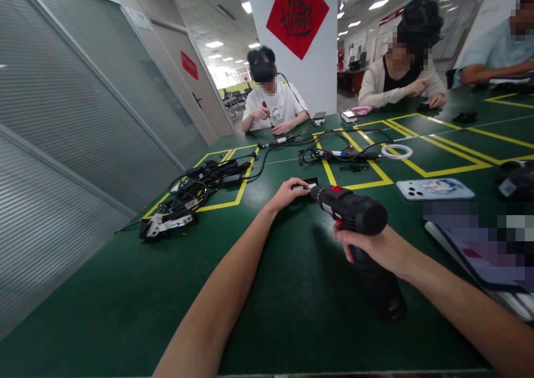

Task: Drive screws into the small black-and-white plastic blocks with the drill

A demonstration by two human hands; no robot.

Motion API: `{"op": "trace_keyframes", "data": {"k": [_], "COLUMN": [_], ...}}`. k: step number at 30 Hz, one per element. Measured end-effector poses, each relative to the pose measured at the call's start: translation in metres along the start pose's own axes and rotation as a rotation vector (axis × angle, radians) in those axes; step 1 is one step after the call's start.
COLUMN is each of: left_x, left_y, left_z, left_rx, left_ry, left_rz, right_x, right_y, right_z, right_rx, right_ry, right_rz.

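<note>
My right hand [371,244] is wrapped round the grip of a black cordless drill [352,205] with red details. The drill lies nearly level, its chuck pointing forward and left. At its tip is a small black and silver part [307,185] on the green table. My left hand [290,193] is closed on that part's left side, fingers bent over it close to the drill bit. What exactly the part is I cannot make out, since the fingers and the chuck cover much of it.
A tangle of black cables [208,180] lies to the left, near a black and white bracket-like piece [167,224]. More cables [346,154] and a white ring [396,152] lie ahead. A phone [435,189] and notebooks [479,255] are on the right. Several people sit across the table.
</note>
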State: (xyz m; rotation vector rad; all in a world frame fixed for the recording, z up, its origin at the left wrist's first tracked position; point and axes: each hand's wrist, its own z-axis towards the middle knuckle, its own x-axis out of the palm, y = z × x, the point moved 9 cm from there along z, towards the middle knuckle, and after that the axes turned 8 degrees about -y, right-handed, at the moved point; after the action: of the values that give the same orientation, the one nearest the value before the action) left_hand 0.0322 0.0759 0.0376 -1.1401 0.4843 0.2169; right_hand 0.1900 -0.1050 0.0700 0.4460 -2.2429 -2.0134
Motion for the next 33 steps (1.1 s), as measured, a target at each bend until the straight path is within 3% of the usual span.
{"op": "trace_keyframes", "data": {"k": [33], "left_x": [0.0003], "left_y": [0.0003], "left_z": [0.0003], "left_rx": [0.002], "left_ry": [0.012], "left_rz": [-0.029], "right_x": [-0.0002], "right_y": [-0.0019], "right_z": [-0.0007], "right_rx": [0.021], "right_ry": [-0.003], "right_rz": [-0.033]}}
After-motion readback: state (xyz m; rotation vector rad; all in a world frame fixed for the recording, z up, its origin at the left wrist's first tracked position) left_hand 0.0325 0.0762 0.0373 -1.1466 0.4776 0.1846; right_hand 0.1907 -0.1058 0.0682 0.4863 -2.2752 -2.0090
